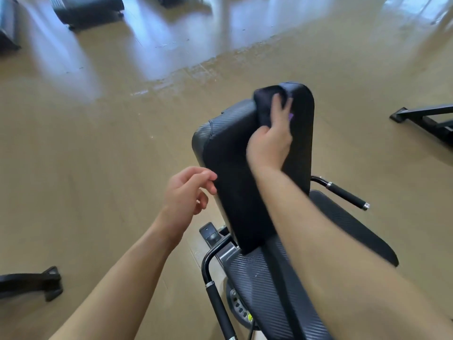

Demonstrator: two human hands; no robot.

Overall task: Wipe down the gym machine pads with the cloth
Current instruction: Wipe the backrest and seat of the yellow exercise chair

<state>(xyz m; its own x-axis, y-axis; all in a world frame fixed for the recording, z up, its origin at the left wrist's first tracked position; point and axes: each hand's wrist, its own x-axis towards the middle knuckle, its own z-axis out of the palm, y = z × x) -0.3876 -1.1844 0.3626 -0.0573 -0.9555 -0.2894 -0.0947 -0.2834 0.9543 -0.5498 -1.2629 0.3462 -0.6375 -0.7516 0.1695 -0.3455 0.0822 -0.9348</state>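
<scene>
floor (98, 143) tan, glossy far | back pad (228, 168) black, upright, centre | seat (259, 285) near, below pad | right hand (269, 143) presses dark cloth (266, 101) flat on pad's far top, fingers spread | left hand (188, 190) loosely curled, empty, beside pad's left edge

Upright back pad (235, 182) at centre, with the seat pad (267, 285) below and in front of it. The right hand (269, 143) presses a cloth (266, 104) against the back pad's upper part; the left hand (186, 192) hangs just left of its edge. Handles flank the seat: left handle (218, 300), right handle (343, 192); floor (98, 143) lies behind.
</scene>
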